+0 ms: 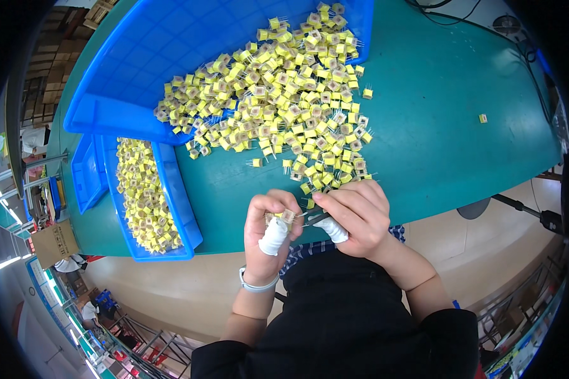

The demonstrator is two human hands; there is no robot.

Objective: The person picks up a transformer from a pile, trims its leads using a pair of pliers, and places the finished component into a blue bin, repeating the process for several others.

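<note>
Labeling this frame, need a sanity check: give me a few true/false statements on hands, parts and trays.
1. The left hand pinches a small yellow component. True.
2. The right hand is empty. False: it holds a thin dark tool, apparently tweezers.
3. The pile of yellow components sits wholly inside the large blue tray. False: it spills onto the green table.
4. The small blue bin holds yellow components. True.

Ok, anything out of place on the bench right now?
One small yellow component lies alone on the green table, far right of the main pile, which spills out of the tipped big blue tray.
</note>
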